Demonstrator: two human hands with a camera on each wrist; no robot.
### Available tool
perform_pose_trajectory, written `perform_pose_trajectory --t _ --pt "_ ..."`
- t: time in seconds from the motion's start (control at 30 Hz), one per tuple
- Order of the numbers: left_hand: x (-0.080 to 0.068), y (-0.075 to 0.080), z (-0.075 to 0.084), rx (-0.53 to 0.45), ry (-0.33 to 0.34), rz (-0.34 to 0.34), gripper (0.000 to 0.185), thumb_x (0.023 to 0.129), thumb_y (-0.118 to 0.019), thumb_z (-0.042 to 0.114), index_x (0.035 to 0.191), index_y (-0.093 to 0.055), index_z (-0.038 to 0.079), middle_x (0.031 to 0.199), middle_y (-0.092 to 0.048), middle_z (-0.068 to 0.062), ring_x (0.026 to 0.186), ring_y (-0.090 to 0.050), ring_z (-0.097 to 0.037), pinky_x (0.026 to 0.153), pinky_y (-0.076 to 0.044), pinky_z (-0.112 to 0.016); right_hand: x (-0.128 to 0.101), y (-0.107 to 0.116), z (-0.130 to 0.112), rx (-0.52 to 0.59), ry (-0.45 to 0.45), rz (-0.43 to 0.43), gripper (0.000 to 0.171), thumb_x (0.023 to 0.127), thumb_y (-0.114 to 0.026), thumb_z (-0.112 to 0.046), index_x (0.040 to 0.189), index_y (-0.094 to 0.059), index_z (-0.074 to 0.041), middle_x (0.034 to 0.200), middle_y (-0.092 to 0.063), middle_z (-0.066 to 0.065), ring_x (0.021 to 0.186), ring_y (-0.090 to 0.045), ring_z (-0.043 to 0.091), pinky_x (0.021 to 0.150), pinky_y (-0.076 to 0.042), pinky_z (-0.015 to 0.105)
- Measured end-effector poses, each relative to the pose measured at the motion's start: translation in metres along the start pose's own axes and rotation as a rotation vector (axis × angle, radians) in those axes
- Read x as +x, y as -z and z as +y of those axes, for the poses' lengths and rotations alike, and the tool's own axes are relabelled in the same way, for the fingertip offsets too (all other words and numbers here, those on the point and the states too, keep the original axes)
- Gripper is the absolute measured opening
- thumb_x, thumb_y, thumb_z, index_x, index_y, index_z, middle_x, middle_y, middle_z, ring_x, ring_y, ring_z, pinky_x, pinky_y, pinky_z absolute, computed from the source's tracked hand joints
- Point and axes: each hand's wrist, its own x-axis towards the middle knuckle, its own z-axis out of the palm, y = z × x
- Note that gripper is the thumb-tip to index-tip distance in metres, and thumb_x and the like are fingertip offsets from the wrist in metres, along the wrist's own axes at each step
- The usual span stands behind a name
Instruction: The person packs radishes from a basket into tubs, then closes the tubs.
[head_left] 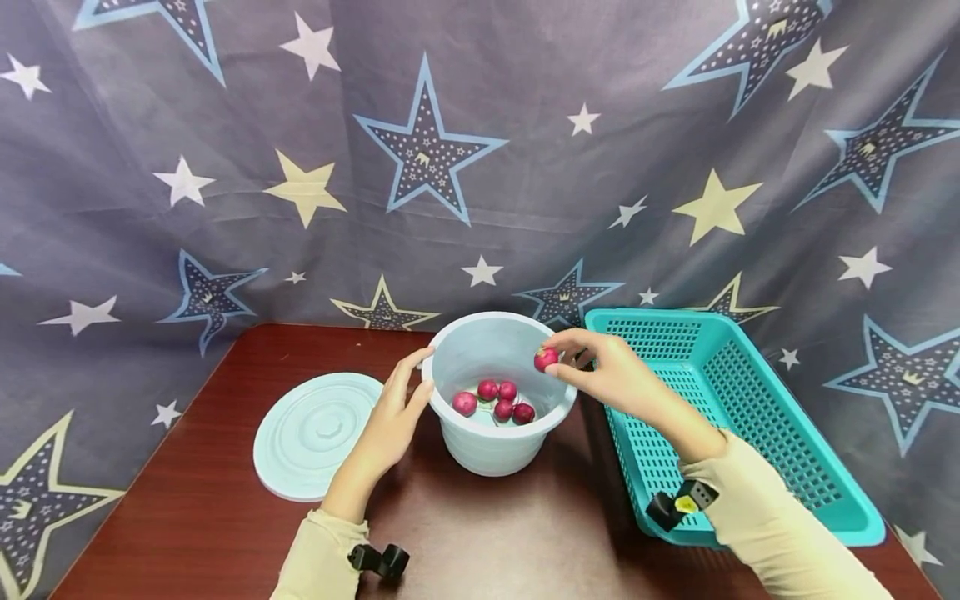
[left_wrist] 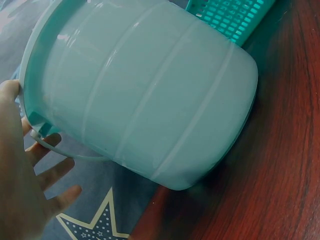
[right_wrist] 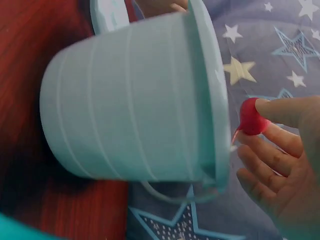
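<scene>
- Red radish [head_left: 546,359] is pinched in the right hand [head_left: 611,375], its grip closed on it with thumb and fingertips, just above the pale blue bucket's [head_left: 495,446] rim.
- Left hand [head_left: 390,421] rests with relaxed fingers against the bucket's far side from that grip.
- Five radishes [head_left: 495,400] lie below the grip, inside the bucket.
- Teal basket [head_left: 757,417] sits on the desk [head_left: 225,517] behind the right hand; the lid [head_left: 315,433] lies beyond the left.

Basket [head_left: 750,417] front under right sleeve; lid [right_wrist: 107,12] edge-cropped

A star-printed grey cloth [head_left: 525,167] hangs behind a dark wooden table [head_left: 210,517]
</scene>
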Motion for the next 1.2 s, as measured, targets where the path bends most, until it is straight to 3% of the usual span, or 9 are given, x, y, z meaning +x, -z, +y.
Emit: perform_pose_trajectory --t 0.23,0.53,1.2 --pt "0.001 -0.002 -0.001 -0.004 -0.002 0.003 0.045 0.106 -0.045 0.032 0.149 -0.039 0.023 0.151 -0.039 -0.003 0.138 -0.035 -0.021 0.108 -0.037 -0.05 0.004 -0.02 -0.009 -0.026 0.08 -0.096 0.023 0.09 -0.074 -0.018 0.113 -0.071 -0.014 0.101 -0.068 -0.005 0.093 -0.062 0.018 0.086 -0.051 0.046" --pt "0.003 -0.004 -0.003 0.007 0.003 0.007 0.045 0.106 -0.045 0.034 0.149 -0.039 0.025 0.151 -0.039 -0.002 0.139 -0.034 -0.021 0.108 -0.036 -0.05 0.01 -0.033 -0.011 -0.148 0.069 -0.176 0.022 0.09 -0.074 -0.02 0.111 -0.072 -0.015 0.099 -0.067 -0.008 0.093 -0.06 0.016 0.081 -0.05 0.035" --pt "-0.001 0.0 -0.004 0.014 0.001 0.007 0.045 0.105 -0.047 0.033 0.149 -0.039 0.026 0.151 -0.039 -0.002 0.14 -0.032 -0.023 0.109 -0.034 -0.053 0.003 -0.034 -0.012 -0.13 0.122 -0.082 0.026 0.092 -0.072 -0.014 0.117 -0.07 -0.01 0.108 -0.069 0.004 0.099 -0.061 0.022 0.087 -0.051 0.044"
